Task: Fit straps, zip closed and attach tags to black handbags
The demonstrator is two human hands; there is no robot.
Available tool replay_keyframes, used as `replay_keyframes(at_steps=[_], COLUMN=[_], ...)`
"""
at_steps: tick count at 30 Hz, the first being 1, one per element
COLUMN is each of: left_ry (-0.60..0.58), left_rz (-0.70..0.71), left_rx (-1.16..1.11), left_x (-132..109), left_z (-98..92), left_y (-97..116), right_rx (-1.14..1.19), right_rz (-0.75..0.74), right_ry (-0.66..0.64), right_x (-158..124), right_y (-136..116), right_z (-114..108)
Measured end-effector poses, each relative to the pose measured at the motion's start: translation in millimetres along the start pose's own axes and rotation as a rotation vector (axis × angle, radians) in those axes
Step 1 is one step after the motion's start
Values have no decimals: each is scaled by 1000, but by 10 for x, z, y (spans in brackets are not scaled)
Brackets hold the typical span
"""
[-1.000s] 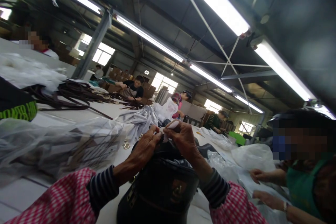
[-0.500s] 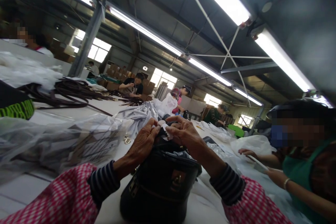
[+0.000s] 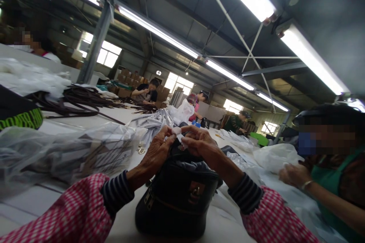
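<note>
A black bag (image 3: 173, 201) with a metal clasp and a zip stands upright on the white table in front of me. Above its top, my left hand (image 3: 158, 150) pinches one side of a small white strip (image 3: 177, 132), which looks like paper or tape. The other side of that strip is between the thumb and forefinger of my right hand (image 3: 201, 142). Grey stuffing or lining (image 3: 192, 166) shows at the bag's opening. The bag's far top edge is partly hidden behind my hands.
Clear plastic bags (image 3: 94, 152) lie at the left, with dark straps (image 3: 76, 100) behind them. Silvery strips (image 3: 154, 119) are heaped beyond the bag. A co-worker in a green apron (image 3: 327, 186) is close on the right, beside more plastic (image 3: 276, 157).
The white strip is turned and stretched more between my fingers. The view has shifted slightly. The co-worker's hands at right have drawn together, and the pale stick they held no longer shows.
</note>
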State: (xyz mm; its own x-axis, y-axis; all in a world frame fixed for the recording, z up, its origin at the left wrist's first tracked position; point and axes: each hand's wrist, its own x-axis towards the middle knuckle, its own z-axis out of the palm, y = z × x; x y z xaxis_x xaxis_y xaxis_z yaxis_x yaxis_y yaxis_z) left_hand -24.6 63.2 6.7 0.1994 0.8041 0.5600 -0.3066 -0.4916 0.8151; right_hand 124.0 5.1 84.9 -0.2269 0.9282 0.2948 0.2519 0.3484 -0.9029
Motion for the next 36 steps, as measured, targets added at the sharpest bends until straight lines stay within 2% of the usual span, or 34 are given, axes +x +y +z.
replay_keyframes(at_steps=[4, 8, 13, 16, 26, 32, 34, 36], left_ry=[-6, 6, 24, -4, 17, 2, 2, 9], left_rz=[17, 19, 43, 58, 77, 84, 87, 91], left_rx=[-13, -29, -32, -66, 0, 4, 18, 28], left_x=[-18, -27, -34, -45, -85, -94, -84, -74], left_z=[-8, -8, 8, 23, 26, 20, 12, 4], left_y=[28, 40, 19, 12, 10, 8, -8, -23], right_rx=[7, 15, 34, 59, 59, 77, 98, 139], right_rz=[15, 53, 101, 119, 46, 65, 87, 137], right_ry=[2, 74, 135, 154, 264, 322, 306, 237], right_x=[38, 51, 28, 23, 79, 120, 110, 82], right_y=[60, 94, 49, 21, 120, 167, 153, 117], right_z=[5, 51, 92, 110, 192, 241, 223, 174])
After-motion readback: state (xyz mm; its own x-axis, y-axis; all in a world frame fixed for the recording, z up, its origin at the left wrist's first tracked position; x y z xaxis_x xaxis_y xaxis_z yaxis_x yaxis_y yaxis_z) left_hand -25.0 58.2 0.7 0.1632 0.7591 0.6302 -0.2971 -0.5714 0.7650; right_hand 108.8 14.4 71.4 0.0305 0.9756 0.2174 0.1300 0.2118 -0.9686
